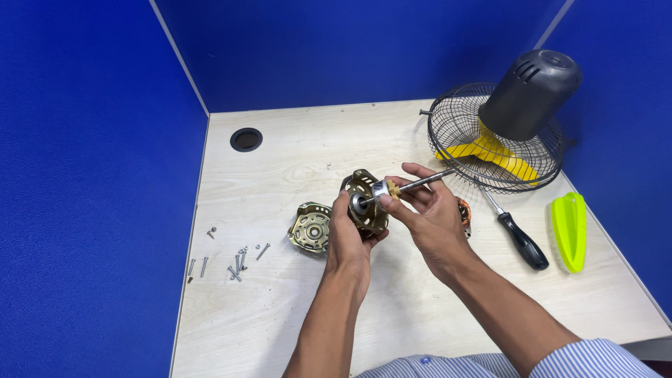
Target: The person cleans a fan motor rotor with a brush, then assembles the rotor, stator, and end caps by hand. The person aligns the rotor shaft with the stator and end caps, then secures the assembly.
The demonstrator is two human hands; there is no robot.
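My left hand (350, 234) grips a brass-coloured motor housing half (367, 192), held upright above the table. My right hand (427, 210) pinches the steel rotor shaft (420, 183) where it enters the housing; a silver collar (380, 189) sits on the shaft near the housing. The shaft points up and to the right. The second brass housing half (311, 227) lies flat on the table just left of my left hand. An orange-wound motor part (464, 212) shows partly behind my right hand.
Several loose screws (236, 260) lie at the left. A black-handled screwdriver (516, 234) and a lime-green brush (570, 229) lie at the right. A wire fan guard (490, 143) with yellow blades and a dark motor cover (530, 91) stands at the back right. Blue partition walls surround the desk.
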